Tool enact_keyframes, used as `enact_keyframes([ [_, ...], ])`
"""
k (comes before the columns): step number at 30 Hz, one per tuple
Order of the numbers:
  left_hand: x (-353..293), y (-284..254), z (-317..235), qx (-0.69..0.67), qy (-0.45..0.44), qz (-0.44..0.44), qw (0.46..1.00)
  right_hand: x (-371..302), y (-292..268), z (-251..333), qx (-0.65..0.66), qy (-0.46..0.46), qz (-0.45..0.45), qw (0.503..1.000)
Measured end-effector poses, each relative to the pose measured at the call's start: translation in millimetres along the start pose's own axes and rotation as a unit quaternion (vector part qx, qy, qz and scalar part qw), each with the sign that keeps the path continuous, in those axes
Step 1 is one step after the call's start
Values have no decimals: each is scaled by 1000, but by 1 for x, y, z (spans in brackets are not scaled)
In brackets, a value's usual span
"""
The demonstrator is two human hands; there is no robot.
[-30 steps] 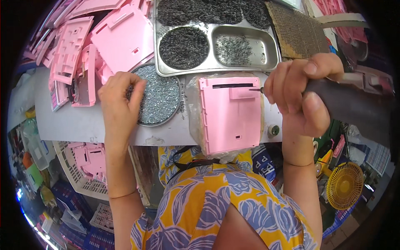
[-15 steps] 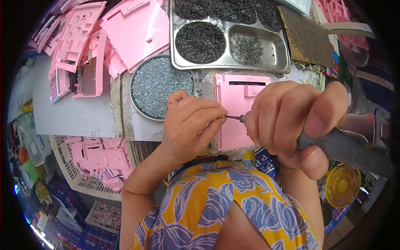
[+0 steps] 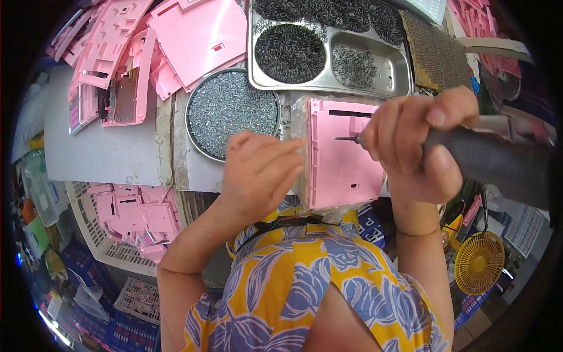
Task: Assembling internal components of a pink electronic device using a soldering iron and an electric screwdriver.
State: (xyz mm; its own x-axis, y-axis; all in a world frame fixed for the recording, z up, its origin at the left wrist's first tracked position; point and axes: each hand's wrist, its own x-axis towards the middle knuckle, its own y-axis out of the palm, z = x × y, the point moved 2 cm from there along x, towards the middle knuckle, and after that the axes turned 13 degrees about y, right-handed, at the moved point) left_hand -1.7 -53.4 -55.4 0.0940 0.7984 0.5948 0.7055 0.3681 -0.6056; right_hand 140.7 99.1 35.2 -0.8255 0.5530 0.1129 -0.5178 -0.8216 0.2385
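My right hand point(image 3: 410, 135) is wrapped round the dark grip of an electric screwdriver point(image 3: 487, 161). Its thin bit points left, over a pink plastic panel point(image 3: 346, 170) that lies in front of me on clear plastic wrap. My left hand point(image 3: 258, 173) is at the panel's left edge, its fingers stretched out and somewhat apart, slightly blurred. I cannot see into its palm. Just beyond that hand stands a round metal dish point(image 3: 231, 111) full of small silvery screws.
A steel compartment tray point(image 3: 328, 88) of dark springs and small metal parts lies at the back. Pink plastic parts point(image 3: 199, 35) are piled at the far left. More fill a white basket point(image 3: 111, 249) at lower left. A yellow fan point(image 3: 480, 262) stands at lower right.
The fingers of my left hand were pinched at the bit's tip; now they have parted from it. My right hand has moved up with the screwdriver, and its bit is over the panel.
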Motion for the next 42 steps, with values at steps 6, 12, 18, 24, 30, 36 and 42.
enact_keyframes([
  [6, -7, 0, -11, 84, 77, 121, 986, 11, 3, -17, -15, -10, -9, 1000],
  [12, 1, -1, -22, 177, 109, 202, 957, 30, -6, -36, -30, -70, -21, 997],
  [18, -1, -1, -23, 180, 106, 196, 958, 40, -6, -45, -55, -80, -18, 995],
  [24, 2, -2, -23, 176, 115, 197, 958, 36, -5, -54, -209, -88, -19, 974],
  [30, 2, 8, -18, 153, 106, 143, 972, 43, -4, -62, -184, -70, 46, 979],
  [36, 23, -7, 0, 26, -11, 46, 999, 41, 0, -17, -30, -33, 33, 998],
  [42, 17, 7, 2, -25, -60, -80, 995, 9, 15, 4, 25, -23, 77, 996],
])
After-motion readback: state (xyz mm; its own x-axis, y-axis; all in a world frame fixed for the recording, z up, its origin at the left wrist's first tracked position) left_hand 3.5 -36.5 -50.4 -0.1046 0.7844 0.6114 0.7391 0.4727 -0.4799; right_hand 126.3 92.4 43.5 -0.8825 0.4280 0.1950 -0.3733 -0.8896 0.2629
